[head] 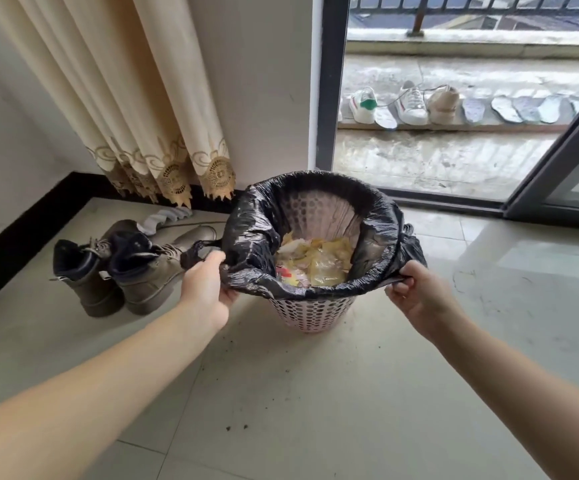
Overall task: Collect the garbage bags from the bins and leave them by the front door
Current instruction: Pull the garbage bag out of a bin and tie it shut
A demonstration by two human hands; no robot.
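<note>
A black garbage bag (256,233) lines a pink perforated bin (315,315) standing on the tiled floor in the middle of the head view. Yellow and white scraps (319,261) lie in the bottom of the bag. The bag's edge is folded over the bin's rim. My left hand (206,289) pinches the bag's left edge, with a bag handle sticking out past the fingers. My right hand (416,296) grips the bag's right edge. Both hands are at rim height, one on each side of the bin.
A pair of brown boots (132,271) and a grey sock (165,218) lie left of the bin. A cream curtain (142,98) hangs behind them. An open sliding door (558,174) at the right leads to a balcony with sneakers (412,102) and insoles. Dirt specks dot the floor.
</note>
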